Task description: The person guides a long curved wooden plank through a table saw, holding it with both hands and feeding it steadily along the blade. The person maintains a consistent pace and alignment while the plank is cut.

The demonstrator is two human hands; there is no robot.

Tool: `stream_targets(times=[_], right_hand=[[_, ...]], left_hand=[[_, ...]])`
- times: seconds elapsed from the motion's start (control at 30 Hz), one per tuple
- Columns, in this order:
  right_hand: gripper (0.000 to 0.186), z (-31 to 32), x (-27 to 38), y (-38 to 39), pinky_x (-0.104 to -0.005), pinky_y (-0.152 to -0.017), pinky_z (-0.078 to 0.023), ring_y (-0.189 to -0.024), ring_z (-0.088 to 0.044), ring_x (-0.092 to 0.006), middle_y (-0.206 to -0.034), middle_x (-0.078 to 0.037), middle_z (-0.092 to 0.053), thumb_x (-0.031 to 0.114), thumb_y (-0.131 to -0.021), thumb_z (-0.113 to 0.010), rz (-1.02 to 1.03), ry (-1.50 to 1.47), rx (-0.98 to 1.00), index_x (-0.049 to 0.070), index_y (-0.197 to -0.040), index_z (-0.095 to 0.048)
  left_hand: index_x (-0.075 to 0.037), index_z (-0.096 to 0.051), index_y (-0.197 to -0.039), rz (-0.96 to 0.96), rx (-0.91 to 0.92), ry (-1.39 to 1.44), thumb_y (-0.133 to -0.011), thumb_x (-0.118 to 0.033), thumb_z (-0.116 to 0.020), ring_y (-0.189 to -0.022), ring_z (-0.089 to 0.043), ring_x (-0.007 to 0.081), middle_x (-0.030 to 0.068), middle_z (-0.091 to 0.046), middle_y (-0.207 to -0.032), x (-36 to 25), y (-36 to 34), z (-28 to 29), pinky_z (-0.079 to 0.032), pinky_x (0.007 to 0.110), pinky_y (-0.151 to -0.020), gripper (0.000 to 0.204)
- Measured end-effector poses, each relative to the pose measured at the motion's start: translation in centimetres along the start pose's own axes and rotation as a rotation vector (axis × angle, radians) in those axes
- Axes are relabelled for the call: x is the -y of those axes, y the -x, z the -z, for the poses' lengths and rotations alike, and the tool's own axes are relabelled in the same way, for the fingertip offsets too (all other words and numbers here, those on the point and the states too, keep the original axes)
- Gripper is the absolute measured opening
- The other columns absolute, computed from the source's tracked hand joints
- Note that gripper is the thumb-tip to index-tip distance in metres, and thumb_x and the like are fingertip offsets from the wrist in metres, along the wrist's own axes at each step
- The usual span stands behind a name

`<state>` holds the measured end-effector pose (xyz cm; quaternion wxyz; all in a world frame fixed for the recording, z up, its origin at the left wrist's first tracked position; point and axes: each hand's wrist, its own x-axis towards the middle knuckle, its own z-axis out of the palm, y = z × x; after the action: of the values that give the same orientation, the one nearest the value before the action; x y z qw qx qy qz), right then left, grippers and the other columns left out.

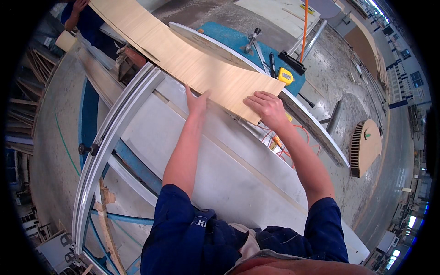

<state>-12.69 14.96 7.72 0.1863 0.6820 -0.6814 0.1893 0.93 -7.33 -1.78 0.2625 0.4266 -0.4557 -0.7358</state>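
- We see the long wood-grain panel lying across the far side of the grey-white machine table, its length running out past the table's far left corner; we cannot tell whether it rests on the top or is held just clear of it.
- Our right hand is at the panel's near end, over the table's far edge: the fingers are bent and close together on the upper face, pressing the end, with the thumb out of sight.
- Our left hand is at the long edge facing us, over the table's far side; the thumb and one finger stand spread, and the others are hidden, so we cannot tell how firmly they hold.
- A co-worker's hand shows near the panel's other end, well beyond the table; we cannot tell if it grips.
- We judge the panel thin for its length: fairly light, stiff across but likely to flex lengthwise, its smooth face a little slippery, its edges and corners easily chipped.
- We would hold it by opposite ends, palms under the long edges, fingers flat, since thin edges may splinter.
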Motion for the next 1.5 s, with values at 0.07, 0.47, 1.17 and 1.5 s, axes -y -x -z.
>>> stream_targets(times=[0.07,0.47,1.17,1.5], right_hand=[[0.029,-0.1,0.1,-0.1,-0.0372,-0.094,-0.056,-0.102,-0.070,-0.0248,-0.105,-0.005,-0.073,0.013,-0.077,-0.063,-0.002,-0.006,-0.003,0.009,-0.105,-0.071],[0.029,-0.6,0.2,-0.5,-0.0367,-0.094,-0.056,-0.102,-0.069,-0.0250,-0.104,-0.006,-0.073,0.013,-0.078,-0.062,-0.005,-0.008,-0.010,0.007,-0.104,-0.070],[0.026,-1.0,0.4,-0.6,-0.0346,-0.092,-0.055,-0.098,-0.068,-0.0219,-0.097,-0.004,-0.071,0.015,-0.076,-0.062,-0.003,0.024,-0.033,0.008,-0.101,-0.068],[0.027,-1.6,0.3,-0.3,-0.0365,-0.092,-0.056,-0.099,-0.069,-0.0238,-0.099,-0.005,-0.072,0.017,-0.078,-0.061,0.006,0.018,-0.030,0.008,-0.101,-0.071]], left_hand=[[-0.022,0.000,-0.163,-0.007,0.005,0.002,-0.086,-0.004,-0.074,-0.057,-0.055,0.0150,0.0093,-0.062,-0.089,-0.1,-0.1,0.1,-0.042,0.027,-0.046,0.108],[-0.020,-0.005,-0.163,0.019,0.022,0.029,-0.082,0.000,-0.073,-0.061,-0.060,0.0189,0.0140,-0.064,-0.105,-1.0,0.0,0.4,-0.044,0.029,-0.046,0.107],[0.009,-0.044,-0.143,-0.126,-0.203,-0.149,-0.082,-0.012,-0.082,-0.074,-0.063,0.0154,0.0117,-0.068,-0.097,0.0,2.0,-1.0,-0.054,0.028,-0.066,0.075],[-0.002,-0.045,-0.147,-0.303,0.096,0.117,-0.091,-0.006,-0.072,-0.099,-0.064,0.0153,0.0084,-0.064,-0.119,3.5,7.9,-2.5,-0.052,0.030,-0.089,0.063]])
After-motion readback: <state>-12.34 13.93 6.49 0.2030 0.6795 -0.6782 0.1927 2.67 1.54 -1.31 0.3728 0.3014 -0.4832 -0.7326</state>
